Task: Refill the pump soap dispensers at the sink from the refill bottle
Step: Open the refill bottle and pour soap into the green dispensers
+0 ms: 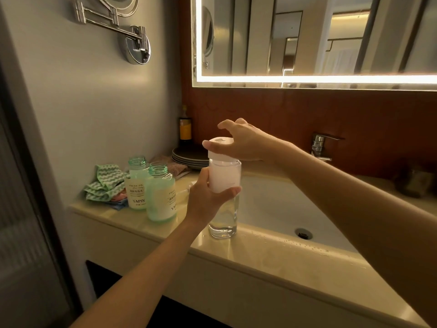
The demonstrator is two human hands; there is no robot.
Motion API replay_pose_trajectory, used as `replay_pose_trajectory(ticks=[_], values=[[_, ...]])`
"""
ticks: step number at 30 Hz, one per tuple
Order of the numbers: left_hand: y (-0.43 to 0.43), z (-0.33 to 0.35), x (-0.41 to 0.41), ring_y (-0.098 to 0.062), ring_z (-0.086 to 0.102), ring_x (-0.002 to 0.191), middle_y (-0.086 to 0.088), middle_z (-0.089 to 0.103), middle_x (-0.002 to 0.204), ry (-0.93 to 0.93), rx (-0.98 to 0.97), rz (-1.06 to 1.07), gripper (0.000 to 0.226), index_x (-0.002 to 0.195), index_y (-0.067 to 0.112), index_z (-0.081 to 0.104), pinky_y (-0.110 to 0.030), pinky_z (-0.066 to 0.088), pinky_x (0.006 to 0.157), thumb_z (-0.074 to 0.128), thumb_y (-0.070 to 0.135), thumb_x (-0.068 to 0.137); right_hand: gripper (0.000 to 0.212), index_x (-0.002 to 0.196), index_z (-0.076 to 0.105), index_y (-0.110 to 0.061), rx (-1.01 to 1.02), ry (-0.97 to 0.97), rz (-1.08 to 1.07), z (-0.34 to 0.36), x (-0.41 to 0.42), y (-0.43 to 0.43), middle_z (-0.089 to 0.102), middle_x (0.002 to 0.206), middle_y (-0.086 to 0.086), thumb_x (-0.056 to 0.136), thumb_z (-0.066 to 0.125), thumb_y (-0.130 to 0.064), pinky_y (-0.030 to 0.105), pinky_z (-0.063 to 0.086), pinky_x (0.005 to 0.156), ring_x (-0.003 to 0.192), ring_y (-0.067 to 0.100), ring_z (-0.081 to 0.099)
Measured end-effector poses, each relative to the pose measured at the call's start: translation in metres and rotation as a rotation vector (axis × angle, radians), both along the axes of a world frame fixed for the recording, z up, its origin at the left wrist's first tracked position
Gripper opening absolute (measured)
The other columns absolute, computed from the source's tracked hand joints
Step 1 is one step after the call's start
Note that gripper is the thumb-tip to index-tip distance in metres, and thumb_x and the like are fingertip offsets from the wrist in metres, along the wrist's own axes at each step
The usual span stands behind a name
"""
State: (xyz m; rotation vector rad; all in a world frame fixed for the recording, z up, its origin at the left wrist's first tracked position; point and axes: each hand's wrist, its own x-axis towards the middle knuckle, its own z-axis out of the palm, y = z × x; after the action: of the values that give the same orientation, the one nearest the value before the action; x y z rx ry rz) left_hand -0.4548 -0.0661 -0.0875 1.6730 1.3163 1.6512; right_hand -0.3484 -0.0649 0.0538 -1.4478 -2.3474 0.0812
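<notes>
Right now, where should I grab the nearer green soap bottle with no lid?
Probably wrap your grip round the wide body of the nearer green dispenser bottle, below its threaded neck, coming from the counter's front edge. The other dispenser bottle crowds its back-left, and its top is open, so keep it upright.

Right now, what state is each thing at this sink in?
refill bottle: upright on the counter edge, cap on.
left hand: grips the refill bottle's body.
right hand: holds the cap.
near dispenser: upright, pump off, neck open.
far dispenser: upright, pump off, neck open.
tap: no water running.
cloth: crumpled.
plates: stacked.
</notes>
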Motion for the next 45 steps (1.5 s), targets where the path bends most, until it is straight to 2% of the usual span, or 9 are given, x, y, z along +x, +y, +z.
replay_pose_trajectory(ticks=[4,8,15,19,23,29,32,37,45], values=[[0.000,0.000,0.000,-0.012,0.059,0.087,0.005,0.059,0.100,0.003,-0.003,0.012,0.081,0.113,0.018,0.050,-0.016,0.048,0.063,0.071,0.059,0.046,0.068,0.130,0.046,-0.013,0.067,-0.091,-0.012,-0.002,-0.003,-0.004,0.045,0.129,0.010,0.082,0.048,-0.062,0.028,0.043,0.080,0.101,0.019,0.046],[0.001,-0.001,0.000,-0.013,0.059,0.087,0.003,0.060,0.101,0.003,0.002,0.008,0.087,0.114,0.015,0.051,-0.015,0.047,0.061,0.069,0.063,0.043,0.055,0.136,0.039,-0.024,-0.232,0.148,0.127,0.005,0.000,-0.003,0.038,0.139,0.005,0.086,0.061,-0.035,0.026,0.042,0.084,0.113,0.019,0.043],[0.001,-0.001,0.000,-0.011,0.059,0.088,0.000,0.060,0.106,-0.009,0.016,-0.009,0.091,0.118,0.014,0.051,-0.012,0.049,0.061,0.068,0.064,0.044,0.080,0.137,0.036,-0.020,0.009,-0.062,-0.022,0.001,-0.006,-0.003,0.035,0.139,0.010,0.077,0.043,-0.072,0.035,0.045,0.089,0.117,0.026,0.046],[0.002,-0.001,0.000,-0.017,0.060,0.092,-0.002,0.060,0.107,-0.003,0.005,0.008,0.077,0.118,0.013,0.050,-0.016,0.050,0.063,0.082,0.047,0.056,0.064,0.127,0.047,-0.016,0.095,-0.055,0.003,-0.005,-0.004,0.003,0.041,0.128,0.010,0.082,0.051,-0.061,0.029,0.044,0.081,0.106,0.023,0.048],[0.001,-0.001,0.000,-0.014,0.059,0.092,0.000,0.059,0.106,-0.015,-0.004,-0.012,0.090,0.117,0.016,0.050,-0.023,0.054,0.068,0.067,0.064,0.043,0.045,0.126,0.048,-0.024,-0.071,0.205,0.159,-0.008,0.000,0.008,0.039,0.130,0.006,0.085,0.061,-0.038,0.023,0.044,0.081,0.115,0.023,0.044],[0.002,-0.001,0.000,-0.008,0.059,0.088,0.002,0.059,0.104,-0.023,0.009,-0.023,0.086,0.114,0.017,0.050,-0.017,0.051,0.063,0.067,0.064,0.043,0.072,0.132,0.043,-0.025,0.205,-0.101,0.011,-0.002,0.002,0.004,0.044,0.135,0.005,0.078,0.040,-0.072,0.035,0.045,0.085,0.114,0.024,0.050],[0.001,-0.002,0.000,-0.011,0.059,0.089,0.002,0.059,0.104,-0.019,0.011,-0.016,0.087,0.114,0.017,0.050,-0.017,0.051,0.064,0.066,0.064,0.043,0.068,0.124,0.051,-0.019,0.262,-0.102,0.008,-0.005,0.001,0.004,0.054,0.119,0.004,0.080,0.043,-0.069,0.028,0.044,0.075,0.093,0.015,0.049],[0.001,-0.001,0.001,-0.014,0.059,0.091,0.002,0.058,0.105,-0.026,-0.001,-0.013,0.082,0.114,0.020,0.049,-0.022,0.052,0.068,0.071,0.060,0.045,0.055,0.136,0.038,-0.024,0.010,0.121,0.201,-0.008,0.003,0.004,0.047,0.133,0.005,0.087,0.057,-0.042,0.026,0.040,0.086,0.113,0.018,0.045],[0.003,-0.002,0.001,-0.016,0.058,0.095,0.000,0.057,0.109,-0.012,0.003,-0.001,0.075,0.118,0.019,0.046,-0.024,0.054,0.072,0.079,0.048,0.058,0.076,0.139,0.034,-0.021,0.165,-0.168,0.027,-0.002,0.001,0.002,0.047,0.135,0.006,0.080,0.039,-0.070,0.032,0.045,0.082,0.115,0.025,0.051]])
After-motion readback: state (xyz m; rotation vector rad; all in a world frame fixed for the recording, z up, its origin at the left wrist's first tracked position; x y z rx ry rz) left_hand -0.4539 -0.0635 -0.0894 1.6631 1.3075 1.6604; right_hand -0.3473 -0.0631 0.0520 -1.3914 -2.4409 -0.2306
